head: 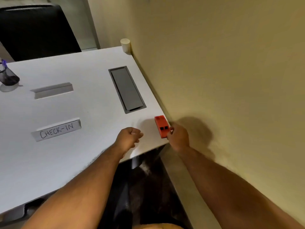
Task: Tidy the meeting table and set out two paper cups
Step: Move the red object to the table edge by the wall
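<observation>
Right hand pinches the orange box's near end, long axis running away along the wall-side worktop edge; left hand fisted, empty.

L hand: fisted (knuckles up) | R hand: fingers curled, gripping

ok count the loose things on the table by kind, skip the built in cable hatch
Name plates: 2, the CHECK-IN name plate and the blank name plate
Paper cups: 1, the paper cup at the far corner
Pen holders: 1, the mesh pen holder
Orange boxes: 1, the orange box, held by the right hand
Total: 5
</observation>
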`<state>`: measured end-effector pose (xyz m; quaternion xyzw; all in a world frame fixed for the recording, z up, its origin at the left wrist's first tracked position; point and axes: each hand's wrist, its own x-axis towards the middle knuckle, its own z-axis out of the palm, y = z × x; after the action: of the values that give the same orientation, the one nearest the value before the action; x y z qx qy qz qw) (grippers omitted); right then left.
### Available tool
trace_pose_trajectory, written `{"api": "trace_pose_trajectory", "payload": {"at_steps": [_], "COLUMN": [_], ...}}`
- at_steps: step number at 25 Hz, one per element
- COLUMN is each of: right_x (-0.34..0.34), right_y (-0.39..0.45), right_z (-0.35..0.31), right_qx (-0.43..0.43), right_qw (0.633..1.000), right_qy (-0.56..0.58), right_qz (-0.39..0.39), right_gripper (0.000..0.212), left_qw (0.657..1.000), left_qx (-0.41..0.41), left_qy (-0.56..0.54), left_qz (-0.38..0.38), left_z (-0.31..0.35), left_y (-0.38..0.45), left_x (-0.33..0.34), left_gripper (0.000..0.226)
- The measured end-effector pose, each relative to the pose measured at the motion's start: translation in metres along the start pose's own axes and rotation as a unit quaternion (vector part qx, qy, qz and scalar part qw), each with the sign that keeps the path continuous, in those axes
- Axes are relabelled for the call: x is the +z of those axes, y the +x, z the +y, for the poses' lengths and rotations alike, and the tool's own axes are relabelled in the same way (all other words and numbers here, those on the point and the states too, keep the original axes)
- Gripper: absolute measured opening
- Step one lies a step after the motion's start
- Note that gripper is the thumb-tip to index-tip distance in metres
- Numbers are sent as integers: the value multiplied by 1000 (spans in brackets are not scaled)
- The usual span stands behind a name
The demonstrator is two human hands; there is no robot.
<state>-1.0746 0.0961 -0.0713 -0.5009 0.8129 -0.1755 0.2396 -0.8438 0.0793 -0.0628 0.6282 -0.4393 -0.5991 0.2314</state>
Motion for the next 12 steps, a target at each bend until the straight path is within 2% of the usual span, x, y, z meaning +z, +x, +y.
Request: {"api": "trace_pose_trajectory", "payload": {"at_steps": [3,6,10,12], "right_x": [6,16,35,37], "right_y": [34,59,76,83], "right_z": [13,24,31,33], "right_qx": [6,20,61,71], "right_qw": [999,997,998,997], "right_qy": [-46,-69,-1,11], "right_qz": [19,13,-1,-10], "right_gripper": [15,19,34,30], "left_qw": [1000,1000,999,999], "left_qx": [-5,-23,-31,-41], "left_qy": [11,4,12,18], "left_qz": [13,8,7,8], "left_z": [4,8,7,2], "left_y": [14,28,39,44], "left_x": [10,19,26,28], "left_gripper": [3,9,11,9]}}
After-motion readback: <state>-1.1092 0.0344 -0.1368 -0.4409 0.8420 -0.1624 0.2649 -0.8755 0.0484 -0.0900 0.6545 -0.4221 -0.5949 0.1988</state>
